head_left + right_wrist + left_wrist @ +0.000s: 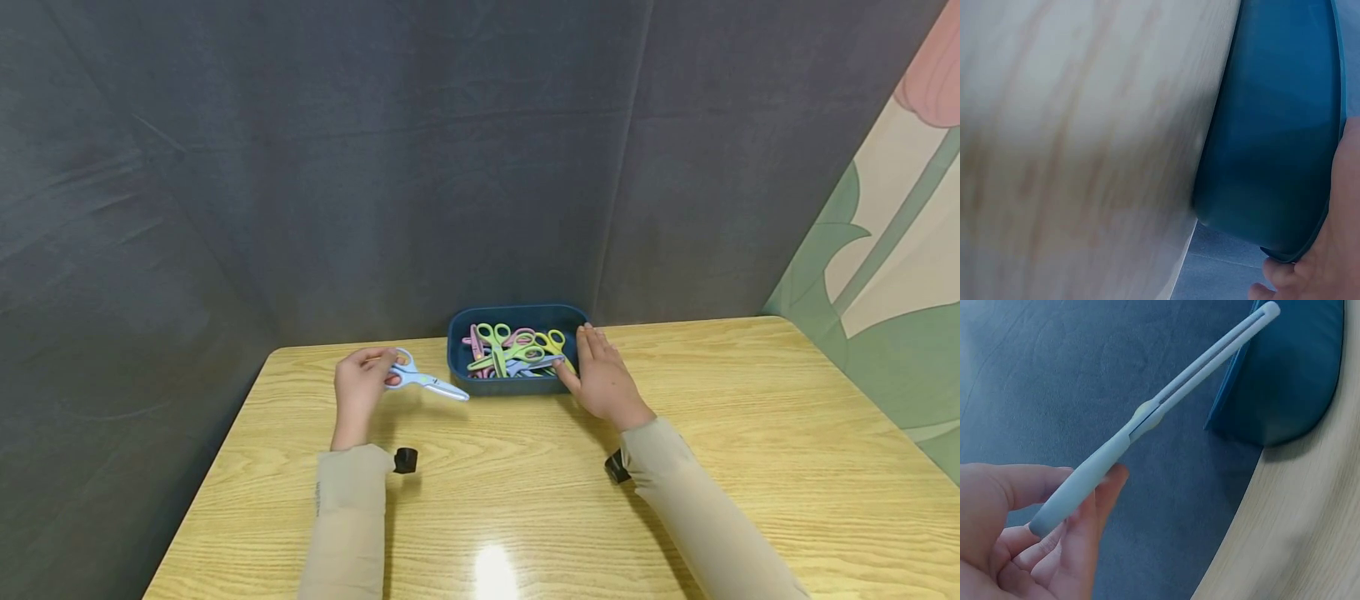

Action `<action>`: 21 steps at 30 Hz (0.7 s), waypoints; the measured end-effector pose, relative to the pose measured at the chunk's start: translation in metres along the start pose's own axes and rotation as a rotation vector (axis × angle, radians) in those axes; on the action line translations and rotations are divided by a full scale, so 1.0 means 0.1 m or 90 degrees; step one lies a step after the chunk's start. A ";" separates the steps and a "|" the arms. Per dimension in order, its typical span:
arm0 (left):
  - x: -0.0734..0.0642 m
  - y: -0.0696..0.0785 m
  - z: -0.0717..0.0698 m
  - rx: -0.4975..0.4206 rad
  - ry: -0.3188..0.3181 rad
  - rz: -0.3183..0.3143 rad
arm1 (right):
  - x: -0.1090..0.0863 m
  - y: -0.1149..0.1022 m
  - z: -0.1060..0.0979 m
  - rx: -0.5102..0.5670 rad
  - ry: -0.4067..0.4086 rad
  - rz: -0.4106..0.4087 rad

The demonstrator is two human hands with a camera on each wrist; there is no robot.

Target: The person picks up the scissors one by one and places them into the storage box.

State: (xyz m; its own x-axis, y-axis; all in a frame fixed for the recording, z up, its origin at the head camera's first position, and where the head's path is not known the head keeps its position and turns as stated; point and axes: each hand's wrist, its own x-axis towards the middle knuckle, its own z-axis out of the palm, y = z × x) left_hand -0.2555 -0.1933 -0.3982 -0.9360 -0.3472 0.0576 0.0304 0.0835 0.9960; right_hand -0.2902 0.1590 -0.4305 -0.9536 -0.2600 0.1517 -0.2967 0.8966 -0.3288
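Observation:
My left hand [362, 382] pinches light blue scissors [431, 382] by the handle loops, above the table left of a dark blue bin [510, 387]. The scissors' blades point right, toward the bin. In the left wrist view the scissors [1097, 465] appear edge-on between thumb and fingers. At the bin's right end, my right hand [606, 379] rests with fingers extended along the rim and the thumb over the front edge. Inside the bin lies a heap of scissors: green [497, 346], yellow [551, 341], pink [477, 340] and blue [534, 365]. The right wrist view shows the bin's outer wall [1272, 125].
The wooden table [495, 483] extends in front of the bin and to both sides. A dark cloth [450, 167] hangs behind its back edge. Flower-patterned fabric [892, 250] is at the right. Black wrist devices [406, 460] sit at both cuffs.

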 end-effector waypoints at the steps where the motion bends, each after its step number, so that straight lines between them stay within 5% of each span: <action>1: 0.00 0.00 0.01 -0.010 -0.003 -0.001 | 0.00 0.00 0.00 0.000 -0.001 0.001; 21: -0.05 -0.02 0.19 -0.168 -0.026 -0.057 | 0.00 0.00 -0.01 -0.011 -0.004 -0.003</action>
State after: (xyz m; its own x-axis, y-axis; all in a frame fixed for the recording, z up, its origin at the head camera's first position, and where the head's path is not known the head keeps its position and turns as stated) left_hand -0.2577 -0.1746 -0.4013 -0.9522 -0.3040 -0.0289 0.0322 -0.1941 0.9805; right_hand -0.2905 0.1594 -0.4299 -0.9527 -0.2661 0.1470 -0.2999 0.9016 -0.3117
